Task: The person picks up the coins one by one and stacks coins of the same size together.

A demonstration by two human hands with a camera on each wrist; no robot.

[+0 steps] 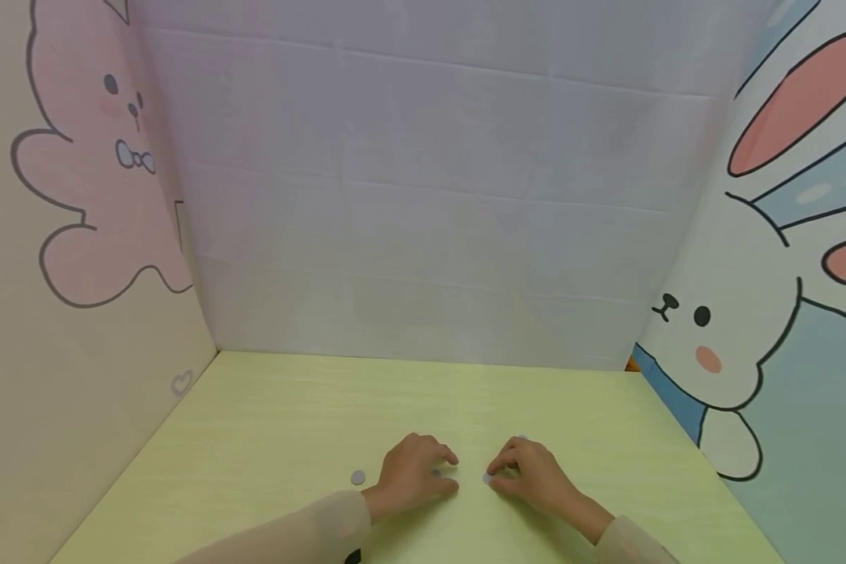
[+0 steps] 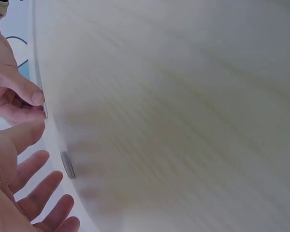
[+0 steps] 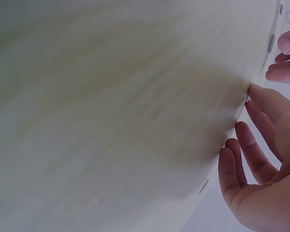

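My right hand (image 1: 532, 471) pinches the edge of a small grey disc (image 1: 487, 478) between thumb and fingertips, down at the tabletop. In the right wrist view the same disc (image 3: 247, 97) shows only as a thin edge. To its left, my left hand (image 1: 412, 472) has its thumb and fingers spread, with a second grey disc (image 1: 436, 473) lying in the gap between them. That disc (image 2: 67, 165) appears in the left wrist view close to the fingers, apart from them. A third disc (image 1: 358, 477) lies left of my left hand.
Another pale disc (image 1: 523, 438) is partly hidden behind my right hand. The pale yellow table (image 1: 289, 415) meets a white sheet (image 1: 423, 196) at the back. Side panels with a pink cartoon animal (image 1: 113, 196) and a white rabbit (image 1: 733, 329) stand left and right.
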